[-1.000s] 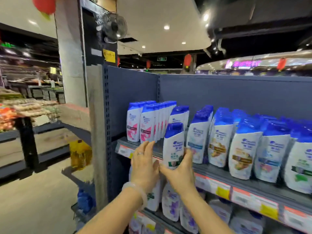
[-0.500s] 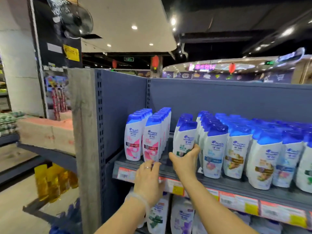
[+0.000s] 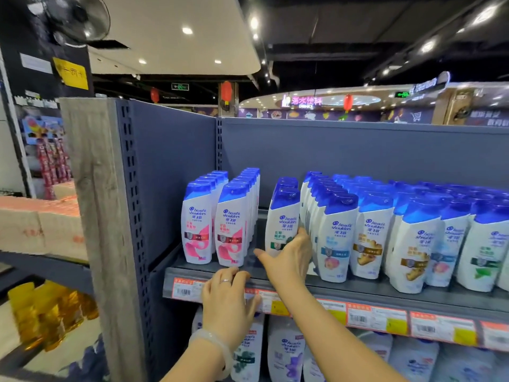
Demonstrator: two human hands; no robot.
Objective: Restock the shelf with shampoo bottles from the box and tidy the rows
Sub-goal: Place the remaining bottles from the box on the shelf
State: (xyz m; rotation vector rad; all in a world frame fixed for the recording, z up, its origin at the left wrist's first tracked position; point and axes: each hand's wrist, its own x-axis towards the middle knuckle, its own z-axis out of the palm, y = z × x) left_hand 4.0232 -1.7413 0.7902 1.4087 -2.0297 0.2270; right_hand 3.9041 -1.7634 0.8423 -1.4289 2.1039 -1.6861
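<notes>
1. Left hand (image 3: 228, 296) rests on the shelf's front edge (image 3: 371, 292), fingers curled over the price strip, holding nothing
2. Right hand (image 3: 289, 259) holds the green-label shampoo bottle (image 3: 283, 216) low down, upright on the shelf
3. It stands between the pink-label rows (image 3: 217, 216) and the blue-label row (image 3: 333, 230)

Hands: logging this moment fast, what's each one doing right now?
Left hand: open, fingers resting on the shelf edge, holding nothing.
Right hand: gripping the green-label shampoo bottle at its base.
</notes>
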